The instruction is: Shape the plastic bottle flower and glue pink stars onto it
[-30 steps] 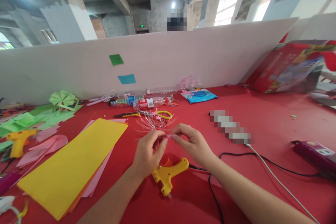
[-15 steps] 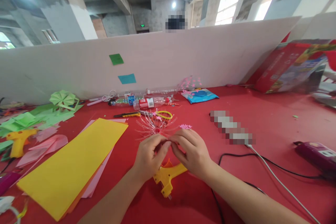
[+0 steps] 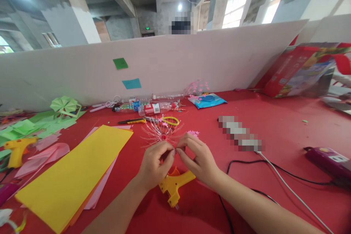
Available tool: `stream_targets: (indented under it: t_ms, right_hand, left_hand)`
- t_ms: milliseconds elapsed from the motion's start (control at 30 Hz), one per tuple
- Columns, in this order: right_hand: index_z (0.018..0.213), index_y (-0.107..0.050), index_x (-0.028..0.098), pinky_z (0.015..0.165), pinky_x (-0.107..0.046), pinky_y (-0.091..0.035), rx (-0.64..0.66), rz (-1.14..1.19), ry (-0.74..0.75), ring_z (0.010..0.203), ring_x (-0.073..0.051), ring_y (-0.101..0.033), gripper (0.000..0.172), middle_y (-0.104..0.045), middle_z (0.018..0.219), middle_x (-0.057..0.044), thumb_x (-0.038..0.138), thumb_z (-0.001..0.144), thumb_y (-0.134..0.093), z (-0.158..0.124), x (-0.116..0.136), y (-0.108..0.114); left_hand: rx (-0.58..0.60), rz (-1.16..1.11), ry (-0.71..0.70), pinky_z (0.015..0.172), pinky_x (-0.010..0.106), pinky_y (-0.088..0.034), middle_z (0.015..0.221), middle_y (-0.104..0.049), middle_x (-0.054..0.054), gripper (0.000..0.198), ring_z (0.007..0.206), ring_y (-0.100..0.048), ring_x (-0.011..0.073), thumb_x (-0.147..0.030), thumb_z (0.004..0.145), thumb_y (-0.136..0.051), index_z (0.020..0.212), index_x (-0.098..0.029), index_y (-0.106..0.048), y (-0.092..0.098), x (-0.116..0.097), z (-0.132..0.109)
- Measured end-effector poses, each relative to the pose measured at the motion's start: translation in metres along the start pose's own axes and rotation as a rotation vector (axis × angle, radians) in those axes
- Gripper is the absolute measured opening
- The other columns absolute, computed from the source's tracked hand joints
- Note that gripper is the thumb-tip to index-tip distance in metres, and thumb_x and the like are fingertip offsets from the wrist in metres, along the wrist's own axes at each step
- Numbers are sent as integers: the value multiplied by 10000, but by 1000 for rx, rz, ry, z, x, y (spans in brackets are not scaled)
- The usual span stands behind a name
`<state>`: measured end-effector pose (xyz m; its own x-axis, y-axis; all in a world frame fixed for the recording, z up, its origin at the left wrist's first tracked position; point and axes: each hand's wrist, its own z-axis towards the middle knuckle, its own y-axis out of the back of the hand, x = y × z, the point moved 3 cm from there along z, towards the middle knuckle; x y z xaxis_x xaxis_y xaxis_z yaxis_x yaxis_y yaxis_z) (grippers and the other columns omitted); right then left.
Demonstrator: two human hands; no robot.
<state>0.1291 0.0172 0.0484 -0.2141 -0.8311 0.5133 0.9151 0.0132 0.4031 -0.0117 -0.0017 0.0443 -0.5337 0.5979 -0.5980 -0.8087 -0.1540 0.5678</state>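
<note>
My left hand [image 3: 157, 161] and my right hand [image 3: 199, 159] meet fingertip to fingertip above the red table [image 3: 246, 204]. Both are closed in a pinch, and whatever lies between the fingers is too small to make out. Below them lies a yellow glue gun [image 3: 174, 186], partly covered by my right hand. Just beyond my fingers sits a plastic bottle cut into thin spread strips [image 3: 162, 128], with a red centre and a few pink stars. Several pink paper stars [image 3: 193, 133] rest behind my right hand.
Yellow paper sheets [image 3: 79, 175] lie at left, near green paper [image 3: 41, 124] and another yellow glue gun [image 3: 16, 150]. A utility knife [image 3: 132, 121], yellow-handled scissors [image 3: 171, 120], bottles [image 3: 153, 109] and a blue packet [image 3: 207, 100] line the back. A black cable [image 3: 274, 173] runs at right.
My fingertips have drawn slightly apart, and the right fingers have lifted a little. The view has shifted slightly. The glue gun and the cut bottle stay in place.
</note>
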Motion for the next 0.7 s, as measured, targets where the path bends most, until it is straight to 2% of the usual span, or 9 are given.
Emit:
stream_targets:
  t_ms: [67, 133, 200, 300, 367, 533, 700]
  right_hand:
    - [792, -538, 201, 626, -252, -452, 21, 24, -21, 683, -137, -541, 131, -577, 746, -20, 156, 885, -458, 0, -1, 0]
    - [845, -560, 195, 636, -248, -449, 119, 0, -68, 689, -135, -554, 122, -597, 782, -27, 152, 876, -449, 1, -4, 0]
    - [879, -582, 185, 625, -245, -429, 328, -104, -113, 677, -135, -554, 142, -607, 803, -29, 123, 820, -469, -1, -6, -2]
    - [838, -608, 179, 672, -276, -405, 680, -315, -84, 716, -163, -551, 157, -608, 807, -34, 130, 707, -537, -7, -5, -6]
    - [826, -616, 178, 734, -313, -394, 804, -405, -40, 778, -196, -548, 161, -609, 838, -52, 171, 672, -570, -12, -1, -7]
    - [972, -612, 166, 762, -352, -382, 916, -492, 15, 859, -235, -536, 312, -585, 973, -96, 202, 662, -589, -22, 5, -14]
    - [953, -587, 148, 674, -320, -382, 896, -510, 27, 806, -215, -547, 252, -581, 960, -95, 154, 704, -545, -27, 6, -25]
  left_hand:
    - [-24, -10, 20, 535, 224, -378, 601, -483, -24, 191, 547, -434, 103, -215, 866, -456, 680, -198, -499, 2, 0, 0]
    - [-80, -6, 35, 547, 223, -386, 613, -484, -25, 191, 560, -447, 102, -224, 870, -457, 686, -198, -500, 9, 4, 0]
    - [-197, -3, 73, 556, 221, -396, 627, -486, -26, 184, 570, -464, 102, -246, 880, -459, 706, -199, -497, 19, 12, 1]
    - [-425, -56, 184, 503, 210, -389, 641, -507, -26, 186, 524, -460, 92, -297, 897, -442, 744, -203, -490, 39, 31, 2]
    - [-498, -78, 217, 486, 201, -385, 644, -513, -24, 194, 523, -469, 90, -316, 897, -443, 749, -203, -495, 49, 43, 4]
    - [-545, -89, 264, 446, 186, -368, 643, -519, -23, 200, 500, -470, 82, -348, 883, -460, 760, -198, -508, 55, 58, 7]
    - [-512, -93, 279, 431, 178, -360, 629, -512, -26, 205, 489, -464, 79, -352, 878, -464, 753, -196, -508, 51, 59, 7]
